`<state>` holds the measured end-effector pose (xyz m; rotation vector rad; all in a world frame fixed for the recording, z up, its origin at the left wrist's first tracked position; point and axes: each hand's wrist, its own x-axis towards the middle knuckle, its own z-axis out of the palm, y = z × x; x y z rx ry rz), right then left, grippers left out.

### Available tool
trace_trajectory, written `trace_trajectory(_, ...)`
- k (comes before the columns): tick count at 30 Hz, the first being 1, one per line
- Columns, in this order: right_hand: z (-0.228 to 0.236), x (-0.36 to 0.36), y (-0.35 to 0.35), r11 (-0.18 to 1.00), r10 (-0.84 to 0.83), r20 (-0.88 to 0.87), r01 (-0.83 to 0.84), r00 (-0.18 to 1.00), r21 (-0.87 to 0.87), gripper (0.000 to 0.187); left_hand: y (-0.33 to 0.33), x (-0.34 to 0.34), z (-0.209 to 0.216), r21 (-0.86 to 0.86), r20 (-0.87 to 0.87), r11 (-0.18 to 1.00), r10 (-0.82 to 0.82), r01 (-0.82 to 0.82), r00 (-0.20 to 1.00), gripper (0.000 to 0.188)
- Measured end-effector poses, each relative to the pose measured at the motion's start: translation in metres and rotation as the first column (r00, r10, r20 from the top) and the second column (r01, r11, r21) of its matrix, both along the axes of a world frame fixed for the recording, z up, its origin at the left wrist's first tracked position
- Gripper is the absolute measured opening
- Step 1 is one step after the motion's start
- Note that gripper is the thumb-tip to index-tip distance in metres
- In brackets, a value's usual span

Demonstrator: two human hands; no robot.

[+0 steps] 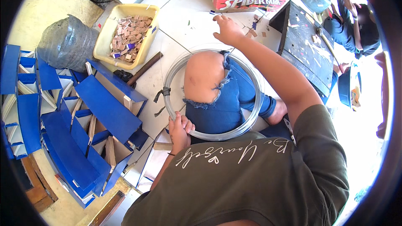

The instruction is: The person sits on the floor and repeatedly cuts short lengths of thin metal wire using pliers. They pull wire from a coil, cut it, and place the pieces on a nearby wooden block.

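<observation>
A coil of silvery wire (169,104) lies around my bent knee and over my lap, tied with a dark strip at its left side. My left hand (181,126) is closed on the near left part of the coil. My right hand (228,30) is stretched out past the coil's far edge, above the pale floor. Its fingers are apart and slightly curled, and I see nothing held in them. A thin loose strand arcs out at the coil's far left; where it ends I cannot tell.
On the left stand many blue box files (109,104). A yellow tub (102,48) and a printed carton (251,0) hold small brown pieces. A dark rod (146,68) lies beside the tub. To the right are a black wooden stand (307,46) and another person (354,21).
</observation>
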<state>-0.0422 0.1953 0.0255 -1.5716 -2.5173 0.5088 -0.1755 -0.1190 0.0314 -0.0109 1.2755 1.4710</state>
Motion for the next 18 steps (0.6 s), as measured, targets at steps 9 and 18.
trace_trajectory(9, -0.061, 0.031, 0.067, 0.952, -0.257, 0.414, 0.303, 0.873, -0.049, 0.037, 0.006, -0.020, -0.012, -0.082, 0.031, 0.996, -0.026, 0.028, 0.999, 0.012)
trace_trajectory(18, -0.105, 0.022, 0.102, 0.948, -0.186, 0.268, 0.244, 0.945, -0.202, 0.033, 0.012, -0.027, -0.017, -0.119, 0.089, 0.992, -0.041, 0.051, 0.995, 0.013)
